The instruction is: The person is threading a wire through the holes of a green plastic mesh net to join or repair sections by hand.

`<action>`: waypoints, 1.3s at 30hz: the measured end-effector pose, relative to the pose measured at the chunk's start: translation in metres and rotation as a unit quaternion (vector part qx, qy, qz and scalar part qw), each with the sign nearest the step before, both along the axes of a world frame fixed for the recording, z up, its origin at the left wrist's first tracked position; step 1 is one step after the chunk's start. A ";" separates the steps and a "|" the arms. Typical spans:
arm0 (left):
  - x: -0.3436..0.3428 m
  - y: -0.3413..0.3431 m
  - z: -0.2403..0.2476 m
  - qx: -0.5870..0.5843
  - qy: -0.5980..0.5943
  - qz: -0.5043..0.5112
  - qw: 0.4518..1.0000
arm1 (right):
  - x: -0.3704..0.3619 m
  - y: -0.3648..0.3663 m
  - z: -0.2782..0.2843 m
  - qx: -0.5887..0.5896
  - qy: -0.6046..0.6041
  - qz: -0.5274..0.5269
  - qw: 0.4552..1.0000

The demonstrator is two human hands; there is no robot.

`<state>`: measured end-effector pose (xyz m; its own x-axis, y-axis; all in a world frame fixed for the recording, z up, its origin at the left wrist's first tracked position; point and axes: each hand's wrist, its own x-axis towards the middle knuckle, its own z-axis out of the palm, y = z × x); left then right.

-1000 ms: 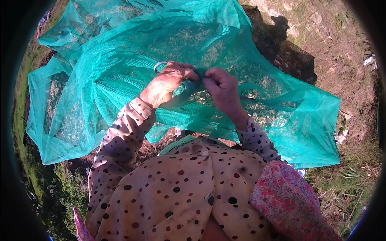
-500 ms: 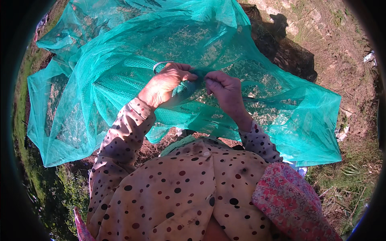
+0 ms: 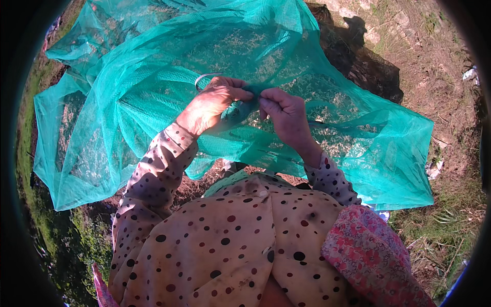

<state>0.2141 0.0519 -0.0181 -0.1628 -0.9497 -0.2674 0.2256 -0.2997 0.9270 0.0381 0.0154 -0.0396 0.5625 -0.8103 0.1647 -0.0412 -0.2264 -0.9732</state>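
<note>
A large sheet of green mesh netting (image 3: 169,56) lies spread and creased over the ground in front of me. Near its middle, my left hand (image 3: 215,102) is closed on a gathered fold of the netting, thumb and index finger pinching it. A thin pale loop (image 3: 204,78) sticks out behind that hand; I cannot tell what it belongs to. Just to the right, my right hand (image 3: 283,112) pinches the same bunched netting, its fingertips close to the left thumb. The mesh between the two hands is dark and stretched.
Dry soil with sparse grass (image 3: 424,66) lies to the right, where a dark shadow (image 3: 368,66) falls beside the netting. Green plants (image 3: 87,245) grow at the lower left. A scrap of white litter (image 3: 434,169) rests near the netting's right corner.
Almost nothing differs. Both hands keep their pinch on the netting, with only a slight shift of the right fingers.
</note>
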 end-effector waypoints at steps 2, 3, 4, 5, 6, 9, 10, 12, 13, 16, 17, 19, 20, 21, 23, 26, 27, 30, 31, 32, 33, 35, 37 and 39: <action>-0.001 -0.001 0.002 0.025 -0.001 0.013 1.000 | 0.000 0.000 0.001 -0.016 0.014 0.003 1.000; -0.003 -0.002 0.002 0.055 -0.005 0.023 0.998 | 0.000 0.000 0.000 -0.015 0.016 0.004 1.000; -0.004 -0.002 0.001 0.054 0.002 0.026 0.998 | 0.000 0.000 -0.001 -0.014 0.017 0.005 1.000; -0.005 -0.002 0.000 0.052 0.008 0.030 0.998 | 0.000 0.000 -0.001 -0.013 0.018 0.006 1.000; -0.005 -0.002 -0.001 0.051 0.015 0.033 0.998 | 0.001 0.000 -0.002 -0.011 0.018 0.003 1.000; 0.000 -0.002 -0.013 -0.077 -0.085 -0.023 0.993 | 0.002 0.001 -0.003 -0.012 0.019 -0.006 1.000; 0.000 -0.002 -0.014 -0.079 -0.089 -0.018 0.993 | 0.002 0.001 -0.003 -0.018 0.020 -0.010 1.000; -0.002 -0.001 -0.016 -0.083 -0.096 -0.009 0.992 | 0.003 0.001 -0.003 -0.029 0.024 -0.017 0.999; -0.001 -0.001 -0.019 -0.114 -0.120 -0.012 0.986 | 0.004 0.001 -0.003 -0.035 0.027 -0.020 0.999; 0.000 -0.001 -0.024 -0.156 -0.148 -0.014 0.976 | 0.004 0.000 -0.006 -0.059 0.043 -0.029 0.997; -0.001 0.000 -0.020 -0.136 -0.127 -0.009 0.983 | 0.004 0.000 -0.007 -0.068 0.051 -0.033 0.996; -0.001 0.000 -0.020 -0.143 -0.115 -0.005 0.983 | 0.003 0.000 -0.006 -0.086 0.060 -0.030 0.994; -0.001 0.000 -0.022 -0.170 -0.125 -0.005 0.977 | 0.003 0.000 -0.006 -0.095 0.064 -0.028 0.993; -0.001 0.001 -0.020 -0.151 -0.120 0.002 0.981 | 0.004 0.000 -0.006 -0.104 0.073 -0.031 0.991; -0.005 0.002 -0.006 -0.067 -0.095 0.022 0.993 | 0.004 0.000 -0.006 -0.121 0.094 -0.038 0.987; -0.009 0.002 0.001 0.030 -0.039 0.044 0.998 | 0.006 0.001 -0.006 -0.185 0.114 -0.059 0.974; -0.009 0.003 0.001 0.045 -0.023 0.049 0.998 | 0.006 0.002 -0.006 -0.208 0.124 -0.063 0.968; -0.010 0.003 0.001 0.048 -0.046 0.048 0.997 | 0.006 0.003 -0.006 -0.263 0.155 -0.069 0.950; -0.010 0.002 0.001 0.046 -0.047 0.049 0.997 | 0.006 0.002 -0.006 -0.274 0.165 -0.067 0.945; -0.010 0.003 0.001 0.044 -0.049 0.052 0.996 | 0.006 0.002 -0.006 -0.286 0.174 -0.063 0.940; -0.010 0.004 0.000 0.042 -0.051 0.055 0.996 | 0.007 0.002 -0.006 -0.294 0.179 -0.059 0.937; -0.008 0.003 -0.004 0.032 -0.059 0.052 0.996 | 0.006 0.001 -0.008 -0.310 0.190 -0.052 0.930; -0.008 0.002 -0.007 0.031 -0.061 0.053 0.996 | 0.005 0.001 -0.007 -0.324 0.211 -0.047 0.921; -0.009 0.001 -0.008 0.040 -0.059 0.059 0.996 | 0.005 0.002 -0.007 -0.332 0.225 -0.041 0.915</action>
<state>0.2046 0.0529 -0.0262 -0.0141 -0.9356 -0.3529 0.1540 -0.3507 0.9237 0.0431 0.0170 -0.0461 0.6358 -0.6581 0.4032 -0.4469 -0.7399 -0.5028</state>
